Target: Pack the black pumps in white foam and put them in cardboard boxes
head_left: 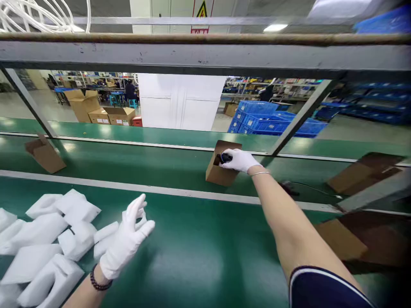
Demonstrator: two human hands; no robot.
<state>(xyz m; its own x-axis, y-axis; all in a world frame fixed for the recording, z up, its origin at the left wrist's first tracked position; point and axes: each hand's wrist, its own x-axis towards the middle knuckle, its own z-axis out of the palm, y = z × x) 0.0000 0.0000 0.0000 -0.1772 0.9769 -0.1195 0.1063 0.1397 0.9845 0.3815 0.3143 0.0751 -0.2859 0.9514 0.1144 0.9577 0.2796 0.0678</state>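
Observation:
My right hand (239, 160), in a white glove, reaches far out over the green conveyor belt (199, 252) and grips a small black object (224, 158) at the open top of a small brown cardboard box (218, 170). The box sits tilted on the far lane of the belt. My left hand (126, 239), also gloved, hovers with fingers spread over the near lane. It holds nothing and sits just right of a pile of white foam inserts (48, 239).
Another small cardboard box (45, 155) lies on the far lane at the left. Flattened or open brown cartons (366, 171) sit at the right, with a dark cable nearby. A grey metal frame (205, 55) spans overhead. Blue crates (272, 119) and cartons stand beyond.

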